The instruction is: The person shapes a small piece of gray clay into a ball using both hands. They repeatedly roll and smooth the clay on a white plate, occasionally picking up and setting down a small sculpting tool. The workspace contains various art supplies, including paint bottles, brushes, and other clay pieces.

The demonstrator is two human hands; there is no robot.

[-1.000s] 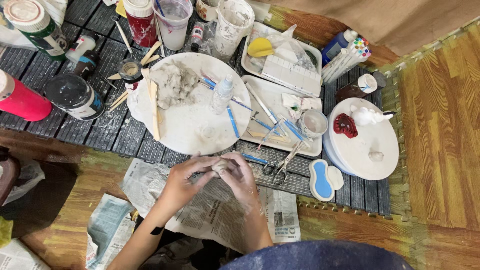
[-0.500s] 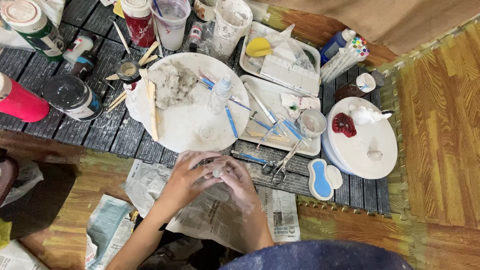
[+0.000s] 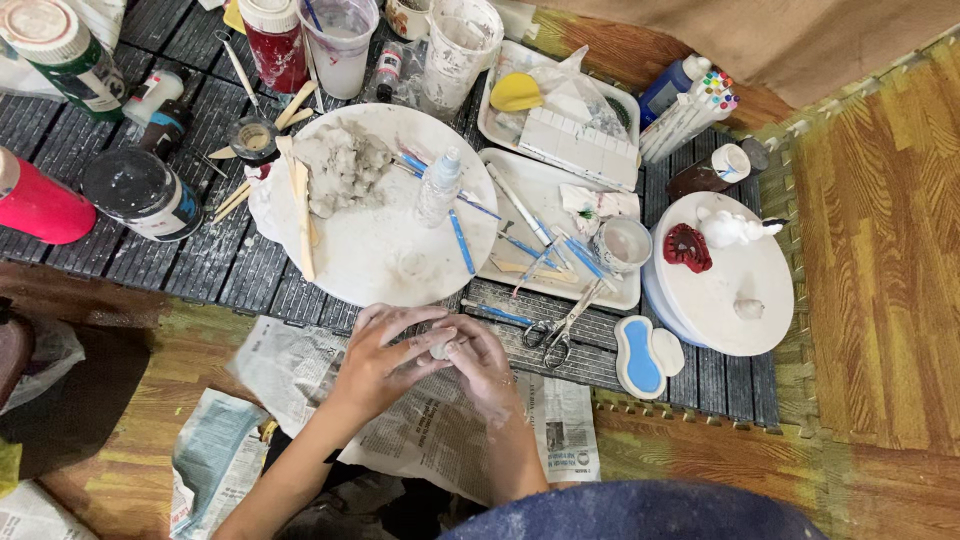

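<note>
A small lump of clay (image 3: 441,349) is held between the left hand (image 3: 383,362) and the right hand (image 3: 484,366) (both closed around it), above the newspaper (image 3: 440,425). Scissors (image 3: 560,330) are seen just beside the right hand, and a round white board (image 3: 385,235) beyond.

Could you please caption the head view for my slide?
Both hands, left and right, pinch a clay lump over newspaper.
</note>
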